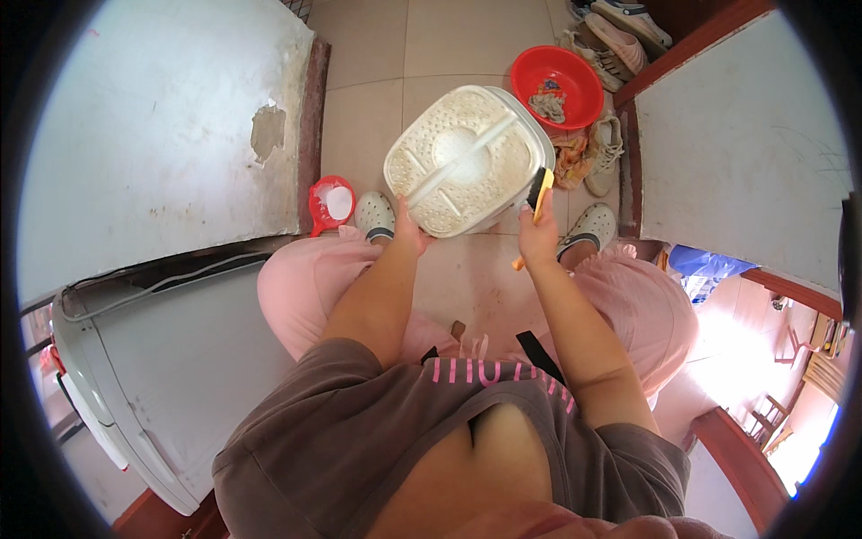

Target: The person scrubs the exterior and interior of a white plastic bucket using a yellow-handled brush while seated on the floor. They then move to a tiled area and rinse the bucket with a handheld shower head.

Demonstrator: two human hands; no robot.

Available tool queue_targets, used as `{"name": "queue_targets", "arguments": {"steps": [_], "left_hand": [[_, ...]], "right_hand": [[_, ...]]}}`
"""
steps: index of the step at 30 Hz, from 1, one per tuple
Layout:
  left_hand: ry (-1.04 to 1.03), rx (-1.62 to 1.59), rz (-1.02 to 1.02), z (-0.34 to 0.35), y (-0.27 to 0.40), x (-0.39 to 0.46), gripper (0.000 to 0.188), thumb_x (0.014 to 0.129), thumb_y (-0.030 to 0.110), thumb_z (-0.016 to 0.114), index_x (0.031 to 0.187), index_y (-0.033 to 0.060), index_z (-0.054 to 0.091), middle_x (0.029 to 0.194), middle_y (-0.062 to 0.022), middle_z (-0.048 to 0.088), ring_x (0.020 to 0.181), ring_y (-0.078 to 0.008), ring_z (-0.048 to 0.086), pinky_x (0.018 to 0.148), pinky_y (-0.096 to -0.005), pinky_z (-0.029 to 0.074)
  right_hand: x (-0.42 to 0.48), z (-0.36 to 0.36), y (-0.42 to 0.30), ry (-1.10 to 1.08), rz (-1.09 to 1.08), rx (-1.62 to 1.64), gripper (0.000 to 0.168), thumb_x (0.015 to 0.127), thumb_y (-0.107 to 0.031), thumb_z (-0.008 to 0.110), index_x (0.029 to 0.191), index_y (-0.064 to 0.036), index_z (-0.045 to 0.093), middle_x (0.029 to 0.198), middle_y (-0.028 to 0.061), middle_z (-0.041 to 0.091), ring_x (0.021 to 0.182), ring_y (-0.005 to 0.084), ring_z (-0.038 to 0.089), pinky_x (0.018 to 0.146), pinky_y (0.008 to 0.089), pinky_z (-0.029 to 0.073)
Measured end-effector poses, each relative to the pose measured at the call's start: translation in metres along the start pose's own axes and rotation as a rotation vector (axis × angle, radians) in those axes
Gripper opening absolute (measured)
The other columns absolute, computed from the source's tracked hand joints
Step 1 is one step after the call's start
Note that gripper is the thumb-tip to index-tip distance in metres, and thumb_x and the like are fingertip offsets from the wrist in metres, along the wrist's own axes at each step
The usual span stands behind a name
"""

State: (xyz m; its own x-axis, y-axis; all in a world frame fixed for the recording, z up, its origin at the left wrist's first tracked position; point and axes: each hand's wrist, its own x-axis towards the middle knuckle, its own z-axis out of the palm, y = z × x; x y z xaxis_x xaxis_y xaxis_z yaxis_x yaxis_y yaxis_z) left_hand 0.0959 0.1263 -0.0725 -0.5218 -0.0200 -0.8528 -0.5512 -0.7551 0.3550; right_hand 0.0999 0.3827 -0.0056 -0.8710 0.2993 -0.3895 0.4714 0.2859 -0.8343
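Observation:
A whitish plastic tub or foot basin is held tilted before me, its studded face with a central ridge towards me. Brownish grime marks that face. My left hand grips its near left edge, thumb on top. In my right hand is a scrubbing brush with a yellow handle and dark bristles. The bristles lie against or very close to the tub's right rim; I cannot tell whether they touch.
A red basin holding a crumpled grey cloth stands beyond the tub. Several shoes line the right wall, near an orange patterned cloth. By my left foot sits a red dipper containing something white. A white appliance stands left.

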Motion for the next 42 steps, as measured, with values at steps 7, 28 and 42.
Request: {"name": "queue_targets", "arguments": {"steps": [7,28,42], "left_hand": [[0.213,0.729,0.514,0.017,-0.007,-0.015,0.094,0.08,0.051,0.069,0.148,0.0053,0.023,0.15,-0.0185,0.029,0.135,-0.0368,0.033,0.109,-0.0538,0.026],[-0.069,1.905,0.676,0.085,0.001,-0.044,0.102,0.071,0.056,0.074,0.152,0.034,0.017,0.16,-0.0077,-0.009,0.144,-0.0386,-0.015,0.111,-0.064,0.0],[-0.081,1.929,0.603,0.088,0.006,-0.042,0.103,0.072,0.057,0.073,0.152,0.0345,0.012,0.159,-0.0063,-0.014,0.143,-0.0373,-0.021,0.11,-0.0648,-0.003]], "right_hand": [[-0.015,-0.01,-0.026,-0.015,0.069,-0.133,0.062,0.093,-0.02,0.05,0.149,-0.011,0.026,0.115,0.0245,0.061,0.1,0.0393,0.061,0.087,0.0416,0.047],[-0.001,0.024,-0.008,-0.205,-0.532,-0.866,0.057,0.097,-0.016,0.041,0.15,-0.029,0.025,0.089,0.0217,0.06,0.078,0.0348,0.065,0.067,0.0453,0.052],[0.018,0.018,-0.037,-0.247,-0.366,-0.951,0.059,0.098,-0.016,0.038,0.151,-0.033,0.018,0.104,0.0234,0.061,0.093,0.0388,0.063,0.077,0.0472,0.051]]}}
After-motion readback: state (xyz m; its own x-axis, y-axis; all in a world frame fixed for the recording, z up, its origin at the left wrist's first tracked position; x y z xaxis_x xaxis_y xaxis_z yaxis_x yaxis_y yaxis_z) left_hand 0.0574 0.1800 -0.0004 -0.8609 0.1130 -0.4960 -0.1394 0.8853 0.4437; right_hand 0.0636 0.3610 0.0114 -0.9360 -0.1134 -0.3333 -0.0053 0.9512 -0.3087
